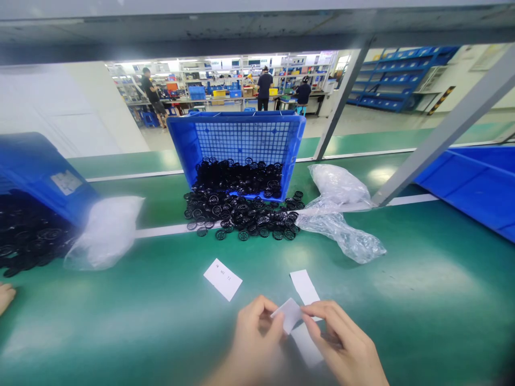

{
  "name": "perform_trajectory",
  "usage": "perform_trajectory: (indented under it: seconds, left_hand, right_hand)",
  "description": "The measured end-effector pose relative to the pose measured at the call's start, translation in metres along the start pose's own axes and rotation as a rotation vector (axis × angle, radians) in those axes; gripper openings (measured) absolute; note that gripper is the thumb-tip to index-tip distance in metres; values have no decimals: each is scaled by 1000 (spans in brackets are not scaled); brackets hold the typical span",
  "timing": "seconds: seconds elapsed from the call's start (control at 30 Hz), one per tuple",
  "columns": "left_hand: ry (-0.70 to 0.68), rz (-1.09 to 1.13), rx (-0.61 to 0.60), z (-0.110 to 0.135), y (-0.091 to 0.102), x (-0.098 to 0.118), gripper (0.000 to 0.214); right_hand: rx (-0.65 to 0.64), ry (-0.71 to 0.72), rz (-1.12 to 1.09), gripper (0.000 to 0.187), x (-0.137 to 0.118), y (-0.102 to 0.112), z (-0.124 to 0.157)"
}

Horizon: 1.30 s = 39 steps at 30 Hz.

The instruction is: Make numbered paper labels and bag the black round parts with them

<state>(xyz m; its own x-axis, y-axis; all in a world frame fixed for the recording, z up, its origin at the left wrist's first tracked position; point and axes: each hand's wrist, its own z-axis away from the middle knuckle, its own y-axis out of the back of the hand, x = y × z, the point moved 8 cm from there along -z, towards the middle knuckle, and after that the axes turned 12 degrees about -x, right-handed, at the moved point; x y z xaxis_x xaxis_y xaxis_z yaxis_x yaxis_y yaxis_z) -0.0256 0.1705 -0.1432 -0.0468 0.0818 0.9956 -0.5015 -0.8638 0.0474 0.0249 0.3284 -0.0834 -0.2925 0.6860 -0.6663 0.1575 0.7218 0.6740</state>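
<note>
Paper (288, 314), a small white piece, is what I have at the near edge of my view, held up between both hands over the green table (161, 327). My left hand (257, 332) grips its left side between thumb and fingers; my right hand (344, 340) has thumb and forefinger closed at its right corner. Below it lies more white paper (306, 346), and another slip (304, 285) shows just beyond the right fingers; I can't tell from here whether those two are separate. A slip with printed marks (222, 279) lies to the left, apart from my hands. At the far left edge I catch part of another person's hand (6, 296).

Farther on, black wheels (249, 220) spill from a blue crate (241, 136) tipped on its side, its opening toward me. A clear plastic bag (341, 185) lies crumpled to the right, a whitish bag (110, 228) to the left beside a second crate (44, 166). Far off, I see three people (264, 86) at workbenches, with blue shelves (398, 78) on the right.
</note>
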Motion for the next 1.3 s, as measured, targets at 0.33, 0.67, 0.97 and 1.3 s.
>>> perform_trajectory:
  seconds: [0.33, 0.67, 0.97, 1.3]
  left_hand:
    - [4, -58, 0, 3, -3, 2, 33]
    - [24, 240, -272, -3, -14, -4, 68]
    - [113, 532, -388, -5, -22, -11, 62]
    - [79, 523, -419, -2, -17, -5, 62]
  right_hand:
    - [-116, -212, -123, 30, 25, -14, 0]
    - [-390, -246, -290, 37, 17, -12, -10]
    - [-427, -191, -211, 23, 28, -13, -3]
    - [-611, -217, -203, 28, 20, -23, -4]
